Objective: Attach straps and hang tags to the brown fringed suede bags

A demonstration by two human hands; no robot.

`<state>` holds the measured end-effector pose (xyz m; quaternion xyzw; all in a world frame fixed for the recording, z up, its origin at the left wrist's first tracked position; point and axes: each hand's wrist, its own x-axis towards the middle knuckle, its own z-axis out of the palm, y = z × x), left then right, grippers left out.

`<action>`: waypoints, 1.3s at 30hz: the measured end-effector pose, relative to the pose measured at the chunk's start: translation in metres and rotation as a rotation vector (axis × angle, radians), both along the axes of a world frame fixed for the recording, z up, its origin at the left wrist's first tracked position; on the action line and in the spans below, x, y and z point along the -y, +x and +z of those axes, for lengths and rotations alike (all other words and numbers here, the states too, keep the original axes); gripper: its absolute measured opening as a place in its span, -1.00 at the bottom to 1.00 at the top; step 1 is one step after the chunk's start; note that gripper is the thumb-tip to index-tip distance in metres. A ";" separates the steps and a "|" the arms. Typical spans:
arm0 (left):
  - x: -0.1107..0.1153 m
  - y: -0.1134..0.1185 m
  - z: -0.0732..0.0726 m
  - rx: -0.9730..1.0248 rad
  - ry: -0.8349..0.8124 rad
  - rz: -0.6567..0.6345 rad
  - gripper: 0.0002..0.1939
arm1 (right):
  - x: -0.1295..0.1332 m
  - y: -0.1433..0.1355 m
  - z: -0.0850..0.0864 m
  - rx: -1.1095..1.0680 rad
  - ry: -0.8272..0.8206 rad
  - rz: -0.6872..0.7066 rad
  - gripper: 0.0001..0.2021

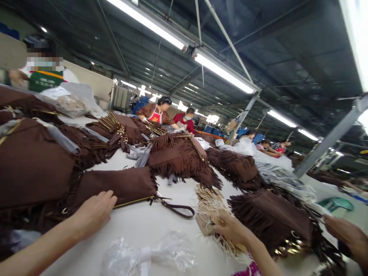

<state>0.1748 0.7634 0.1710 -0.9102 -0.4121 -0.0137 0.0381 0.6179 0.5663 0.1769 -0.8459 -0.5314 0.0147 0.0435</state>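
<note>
A dark brown wristlet pouch (120,186) lies on the white table, with fringe at its right end, a gold zipper along the near edge and a wrist strap (178,210). My left hand (96,211) rests on its near left part, palm down, fingers stretched out together; the thumb is hidden. To the right, my right hand (232,229) is closed on tan hang tags (205,222) with white strings, thumb and fingers pressed against the stack. Close to that hand is a fringed brown bag (276,214) with gold hardware.
Clear plastic wrap (146,255) lies at the front. Brown bags (34,165) pile up at left, and another fringed bag (178,157) sits mid-table. A co-worker's hand (345,234) reaches in at right. People (156,115) work across the table. Grey straps (284,176) lie beyond.
</note>
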 end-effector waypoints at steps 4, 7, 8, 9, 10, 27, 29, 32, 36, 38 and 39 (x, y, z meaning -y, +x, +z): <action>-0.001 0.005 0.005 -0.043 0.033 0.014 -0.56 | 0.012 -0.005 -0.019 0.028 0.018 0.023 -0.85; 0.000 0.019 0.010 0.008 0.055 -0.030 -0.50 | 0.010 -0.004 -0.026 0.027 0.066 0.047 -0.84; 0.001 0.028 0.010 0.046 0.052 -0.065 -0.47 | 0.008 -0.003 -0.027 0.027 0.089 0.052 -0.86; 0.002 0.039 0.009 0.085 0.043 -0.104 -0.42 | 0.005 -0.003 -0.028 0.027 0.114 0.056 -0.89; 0.002 0.051 0.007 0.115 0.028 -0.141 -0.36 | 0.003 -0.003 -0.029 0.027 0.138 0.058 -0.92; -0.004 0.096 0.011 0.174 -0.094 -0.364 -0.54 | -0.009 0.015 0.029 -0.261 0.561 0.098 -0.68; -0.002 0.095 0.021 0.168 -0.166 -0.376 -0.64 | -0.018 0.019 0.047 -0.357 0.609 0.117 -0.65; 0.002 0.113 0.040 0.359 -0.307 -0.430 -0.63 | -0.031 0.012 0.073 -0.561 0.603 0.167 -0.61; 0.021 0.163 0.063 0.781 -0.782 -0.347 -0.37 | -0.050 -0.023 0.093 -0.890 0.558 0.227 -0.61; 0.036 0.189 0.064 0.934 -1.164 -0.287 -0.20 | -0.061 -0.044 0.094 -1.044 0.580 0.225 -0.62; 0.044 0.200 0.062 0.985 -1.326 -0.300 -0.14 | -0.066 -0.054 0.094 -1.113 0.602 0.218 -0.62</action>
